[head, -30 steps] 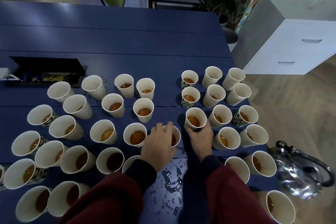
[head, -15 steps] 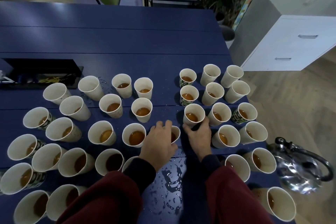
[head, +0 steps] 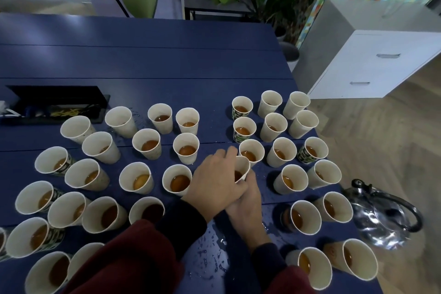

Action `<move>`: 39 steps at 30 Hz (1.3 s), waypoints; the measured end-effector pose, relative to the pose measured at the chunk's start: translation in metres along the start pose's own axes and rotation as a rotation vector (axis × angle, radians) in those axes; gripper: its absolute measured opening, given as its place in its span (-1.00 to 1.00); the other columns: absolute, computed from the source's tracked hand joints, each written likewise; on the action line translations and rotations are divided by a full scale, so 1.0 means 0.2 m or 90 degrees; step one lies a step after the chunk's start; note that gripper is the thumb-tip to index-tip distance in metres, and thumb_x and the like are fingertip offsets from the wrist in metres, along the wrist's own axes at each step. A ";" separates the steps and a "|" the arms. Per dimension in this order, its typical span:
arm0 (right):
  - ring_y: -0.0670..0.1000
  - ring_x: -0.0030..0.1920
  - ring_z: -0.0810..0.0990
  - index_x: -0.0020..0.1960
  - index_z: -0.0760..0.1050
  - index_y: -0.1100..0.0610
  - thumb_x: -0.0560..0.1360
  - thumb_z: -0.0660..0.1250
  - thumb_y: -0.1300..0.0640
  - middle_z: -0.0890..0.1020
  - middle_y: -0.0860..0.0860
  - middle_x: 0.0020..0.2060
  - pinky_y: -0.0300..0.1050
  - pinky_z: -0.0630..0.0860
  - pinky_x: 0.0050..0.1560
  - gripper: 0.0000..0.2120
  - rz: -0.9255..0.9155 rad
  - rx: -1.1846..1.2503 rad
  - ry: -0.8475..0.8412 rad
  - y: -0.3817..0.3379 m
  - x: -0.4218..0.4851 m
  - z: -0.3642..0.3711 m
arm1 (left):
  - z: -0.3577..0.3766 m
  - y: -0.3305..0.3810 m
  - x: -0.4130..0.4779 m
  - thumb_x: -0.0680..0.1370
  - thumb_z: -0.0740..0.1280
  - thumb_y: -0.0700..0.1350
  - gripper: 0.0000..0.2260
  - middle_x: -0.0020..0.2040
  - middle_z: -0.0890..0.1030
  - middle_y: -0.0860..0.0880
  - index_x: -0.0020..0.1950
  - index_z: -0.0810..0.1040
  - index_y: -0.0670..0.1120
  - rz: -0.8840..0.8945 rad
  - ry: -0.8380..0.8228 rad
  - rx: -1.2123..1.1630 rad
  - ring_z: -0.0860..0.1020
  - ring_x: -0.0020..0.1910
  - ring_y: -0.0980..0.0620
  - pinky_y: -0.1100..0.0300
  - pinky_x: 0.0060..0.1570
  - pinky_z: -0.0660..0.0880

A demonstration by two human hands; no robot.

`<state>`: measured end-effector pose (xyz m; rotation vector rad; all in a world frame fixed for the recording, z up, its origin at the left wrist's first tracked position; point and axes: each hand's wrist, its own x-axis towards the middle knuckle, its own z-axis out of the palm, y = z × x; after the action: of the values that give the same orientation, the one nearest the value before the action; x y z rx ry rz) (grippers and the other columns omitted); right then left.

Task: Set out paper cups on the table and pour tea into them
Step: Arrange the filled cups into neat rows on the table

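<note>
Paper cups (head: 146,143) cover the near half of the blue counter (head: 167,67): I count about thirty-five, nineteen or so in the left cluster and sixteen in the right, nearly all showing brown tea (head: 185,150) at the bottom. There is one steel kettle (head: 381,219) at the counter's right corner, and I cannot tell what it stands on. One black tray (head: 55,100) lies at the far left. The frame's left edge cuts one cup to a sliver, my sleeve (head: 133,258) hides most of another, and a few far cups are too steeply angled for me to see whether they hold tea. Between the clusters, my left hand (head: 214,181) curls round the held cup (head: 242,167), fingers over its far side, gripping it just beside a standing cup of the right cluster. My right hand (head: 248,210) lies under the left, fingertips reaching the held cup's lower wall; whether it grips I cannot tell. Spilled drops (head: 214,246) wet the counter between my wrists.
</note>
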<state>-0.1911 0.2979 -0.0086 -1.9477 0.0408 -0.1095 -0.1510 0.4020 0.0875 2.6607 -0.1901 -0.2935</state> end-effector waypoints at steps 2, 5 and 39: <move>-0.18 0.09 0.58 0.23 0.42 -0.02 0.40 0.57 0.17 0.59 -0.18 0.07 -0.41 0.46 0.00 -0.50 -0.006 0.003 0.034 0.00 0.00 -0.01 | -0.01 0.02 -0.02 0.51 0.35 0.22 -0.48 0.26 0.47 0.01 0.37 0.27 0.06 0.016 -0.009 -0.006 0.47 0.21 0.01 0.07 0.19 0.50; -0.10 0.05 0.63 0.18 0.48 0.06 0.36 0.58 0.23 0.63 -0.13 0.04 -0.16 0.57 0.03 -0.53 0.001 0.031 0.074 0.06 -0.02 -0.02 | -0.04 0.00 -0.04 0.44 0.30 0.39 -0.40 0.20 0.47 0.02 0.33 0.29 0.08 0.030 0.013 -0.050 0.47 0.17 0.00 0.01 0.13 0.50; -0.18 0.01 0.60 0.10 0.46 -0.01 0.34 0.64 0.21 0.64 -0.11 -0.01 -0.40 0.47 0.02 -0.53 0.094 -0.036 0.187 0.37 0.01 -0.08 | 0.05 -0.56 0.31 0.52 0.42 0.02 -0.53 0.28 0.43 -0.18 0.36 0.35 -0.02 -0.114 0.060 0.032 0.50 0.16 -0.22 -0.04 0.17 0.47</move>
<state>-0.1880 0.2551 -0.0715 -1.9645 0.3845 -0.2987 -0.0844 0.4861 0.0165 2.7381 0.0718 -0.2211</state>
